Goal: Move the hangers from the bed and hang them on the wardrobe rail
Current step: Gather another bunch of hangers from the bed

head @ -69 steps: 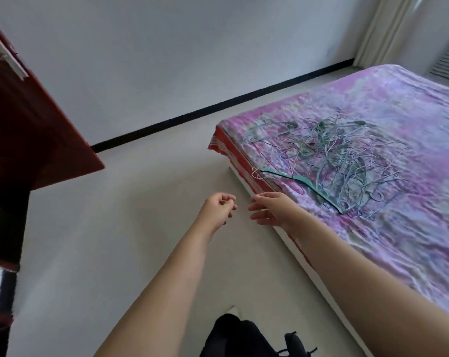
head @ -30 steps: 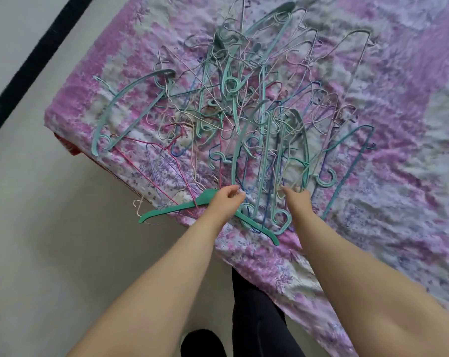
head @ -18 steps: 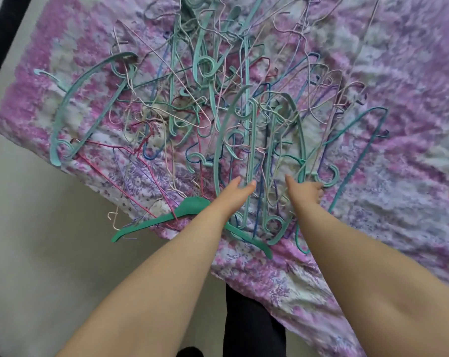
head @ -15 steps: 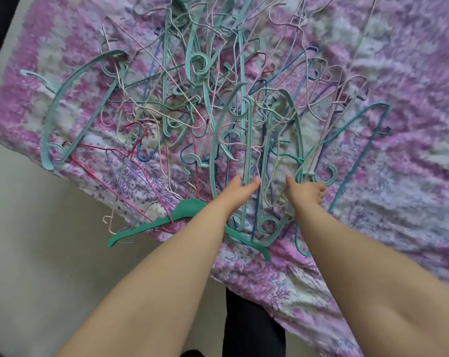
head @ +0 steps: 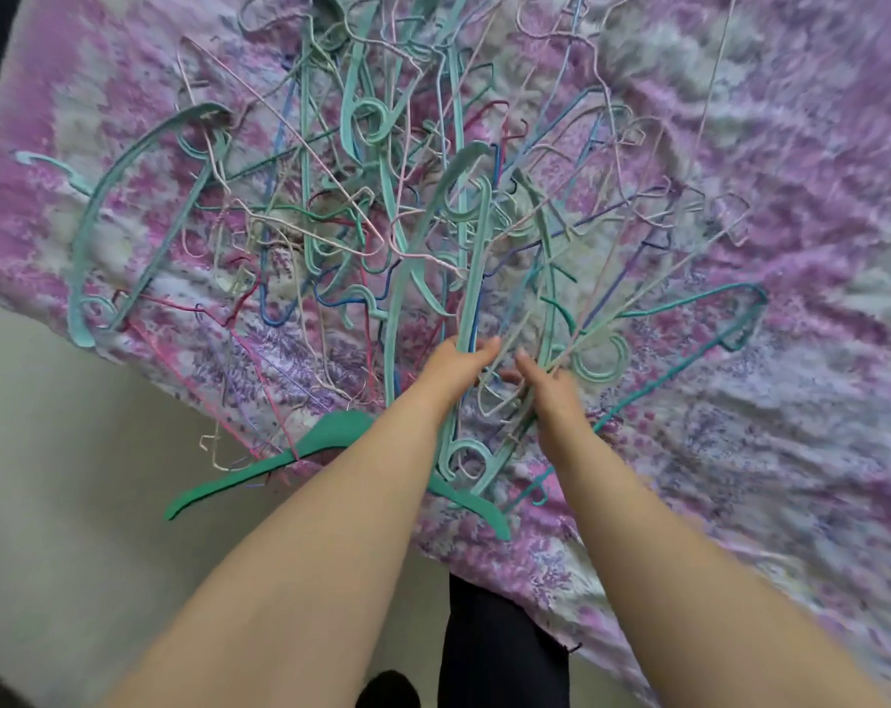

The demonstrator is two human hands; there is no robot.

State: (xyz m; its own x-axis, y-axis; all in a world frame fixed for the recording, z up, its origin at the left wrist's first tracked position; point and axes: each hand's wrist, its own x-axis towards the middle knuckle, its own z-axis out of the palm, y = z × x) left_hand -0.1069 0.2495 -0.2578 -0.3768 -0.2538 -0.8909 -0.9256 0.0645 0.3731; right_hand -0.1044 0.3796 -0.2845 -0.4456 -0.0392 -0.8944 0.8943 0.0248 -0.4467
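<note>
A: Half a second ago your hands were only pressing flat-fingered into the near side of the pile. What's different?

B: Both have closed. Your left hand (head: 456, 367) is wrapped around a bunch of pale teal plastic hangers (head: 476, 278), thumb on one side, fingers on the other. Your right hand (head: 548, 388) has curled in beside it and is pinching thin wire hangers (head: 632, 293) where they cross. The hands, apart a moment ago, have drawn almost together.

A: So the pick-up has begun?

B: I'd say you have moved from reaching to gripping, with the first bundle about to lift. Nothing has left the bed (head: 740, 477) yet, and the wardrobe rail isn't in view.

A: How are your arms set?

B: Both forearms stretch forward from the bottom of the view and converge over the bed's near edge, wrists fairly straight, knuckles up.

A: And the rest, going outward?

B: Closest, a dark green hanger (head: 331, 442) lies across the near edge under your left forearm, one end sticking out over the floor (head: 75, 503). Beyond your hands the tangled pile (head: 382, 206) spreads toward the middle of the bed, hooks and bars interlocked. A big teal hanger (head: 126, 237) sits by the left edge, separate from your grip.

A: Any risk?

B: Snagging, probably: a pull may drag neighbours along.
</note>
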